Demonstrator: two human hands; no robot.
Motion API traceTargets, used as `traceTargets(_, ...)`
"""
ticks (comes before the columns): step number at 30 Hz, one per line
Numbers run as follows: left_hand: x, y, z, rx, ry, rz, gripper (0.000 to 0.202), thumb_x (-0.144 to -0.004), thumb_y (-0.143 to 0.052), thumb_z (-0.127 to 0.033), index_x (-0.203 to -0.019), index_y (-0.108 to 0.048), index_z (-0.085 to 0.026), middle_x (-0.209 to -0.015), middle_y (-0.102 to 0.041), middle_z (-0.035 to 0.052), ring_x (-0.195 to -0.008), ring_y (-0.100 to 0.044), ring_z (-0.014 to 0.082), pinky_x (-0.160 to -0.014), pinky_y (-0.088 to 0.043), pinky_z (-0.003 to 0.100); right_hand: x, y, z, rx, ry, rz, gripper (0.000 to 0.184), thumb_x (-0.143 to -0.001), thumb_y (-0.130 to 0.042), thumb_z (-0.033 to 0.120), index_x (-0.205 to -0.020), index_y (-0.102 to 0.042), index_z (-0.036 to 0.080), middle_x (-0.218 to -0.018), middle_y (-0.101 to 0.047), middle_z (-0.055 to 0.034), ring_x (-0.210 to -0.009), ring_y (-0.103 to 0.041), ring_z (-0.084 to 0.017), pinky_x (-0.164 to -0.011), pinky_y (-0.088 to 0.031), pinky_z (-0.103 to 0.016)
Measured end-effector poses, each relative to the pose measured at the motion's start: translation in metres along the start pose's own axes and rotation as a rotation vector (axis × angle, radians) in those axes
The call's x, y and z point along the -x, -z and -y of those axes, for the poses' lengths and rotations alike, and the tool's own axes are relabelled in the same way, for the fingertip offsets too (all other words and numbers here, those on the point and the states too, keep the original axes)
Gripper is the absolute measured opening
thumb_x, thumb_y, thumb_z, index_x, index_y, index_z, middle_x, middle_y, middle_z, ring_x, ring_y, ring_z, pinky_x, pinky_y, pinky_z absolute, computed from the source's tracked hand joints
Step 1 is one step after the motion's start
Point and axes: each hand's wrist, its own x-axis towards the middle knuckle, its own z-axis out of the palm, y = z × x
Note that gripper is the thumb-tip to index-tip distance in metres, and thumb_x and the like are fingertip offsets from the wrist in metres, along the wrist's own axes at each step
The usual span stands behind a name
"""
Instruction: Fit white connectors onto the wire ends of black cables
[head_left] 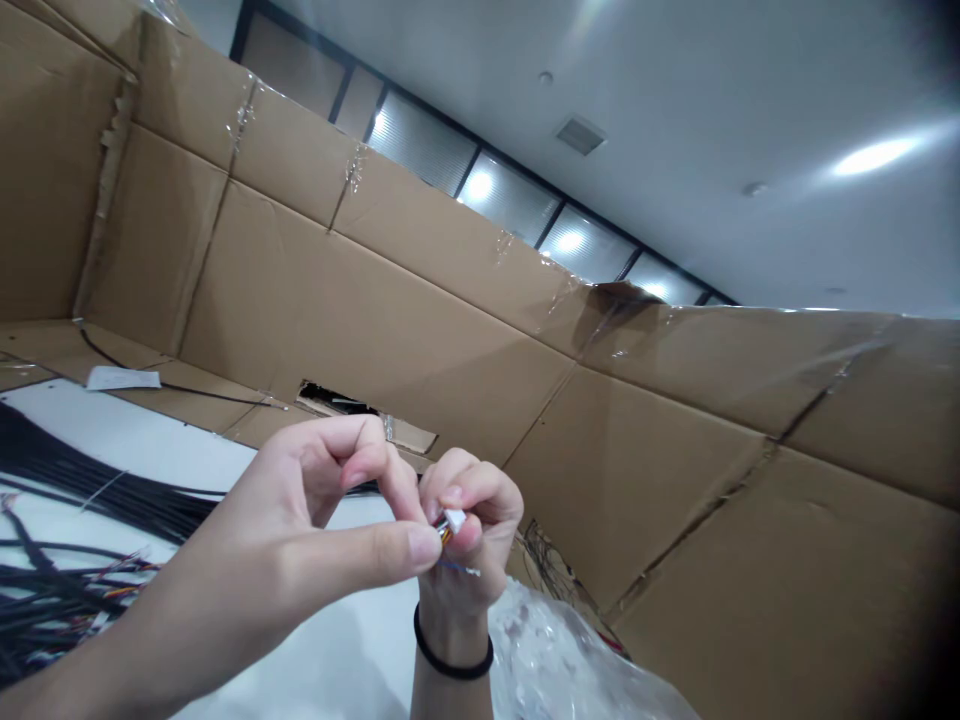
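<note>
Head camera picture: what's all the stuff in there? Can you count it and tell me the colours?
Small connector: one, white with coloured wires, pinched between both hands
Black cables: many, black, on the table at left
Table: one, white, lower left
Paper slip: one, white, on the cardboard at left
Cardboard wall: one, brown and taped, behind the hands
Plastic bag: one, clear, lower right
Ceiling: one, white, above the wall
Hair tie: one, black, on the right wrist
Left hand: one, pinching the connector
Right hand: one, pinching the connector
</note>
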Motion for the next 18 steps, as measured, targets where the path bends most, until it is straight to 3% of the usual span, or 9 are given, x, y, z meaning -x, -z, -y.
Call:
traceTargets(5, 0.000, 0.001, -0.002, -0.131, -0.015, -0.059, 0.036, -0.074, -0.074, -0.024, -0.063, -0.040, -0.021, -0.069, -0.061, -0.0022, -0.071, -0.058, 0.0139, -0.061, -0.045, 0.022, 0.000, 0.004, 0.001, 0.058, 0.020, 0.018, 0.030, -0.069, -0.078, 0.052, -0.062, -0.065, 0.026, -0.048, -0.050, 0.0021, -0.037, -0.041, -0.011, -0.036, -0.039, -0.025)
traceTargets(9, 0.004, 0.001, -0.003, -0.369, -0.121, -0.128, 0.037, -0.079, -0.069, -0.030, -0.065, -0.037, -0.022, -0.070, -0.063, -0.0028, -0.067, -0.059, 0.0146, -0.059, -0.046, 0.024, -0.002, 0.010, -0.001, 0.139, 0.014, 0.012, 0.032, -0.068, -0.078, 0.054, -0.062, -0.066, 0.025, -0.050, -0.054, 0.0003, -0.039, -0.045, -0.012, -0.036, -0.039, -0.025)
traceTargets(14, 0.004, -0.003, 0.002, -0.797, -0.526, -0.321, 0.017, -0.085, -0.061, -0.019, -0.080, -0.047, -0.027, -0.076, -0.066, -0.0063, -0.072, -0.065, 0.0121, -0.063, -0.048, 0.021, -0.006, 0.012, -0.005, 0.036, -0.012, 0.003, 0.018, -0.075, -0.077, 0.041, -0.074, -0.069, 0.025, -0.063, -0.062, 0.0002, -0.043, -0.051, -0.010, -0.035, -0.040, -0.021)
traceTargets(18, 0.002, -0.003, 0.009, -1.078, -0.792, -0.291, 0.022, -0.085, -0.056, -0.008, -0.093, -0.053, -0.028, -0.085, -0.071, -0.0040, -0.080, -0.069, 0.0140, -0.077, -0.050, 0.023, -0.008, 0.011, -0.003, 0.062, -0.032, -0.040, 0.022, -0.074, -0.077, 0.042, -0.072, -0.067, 0.023, -0.063, -0.061, -0.0003, -0.046, -0.055, -0.011, -0.038, -0.044, -0.022)
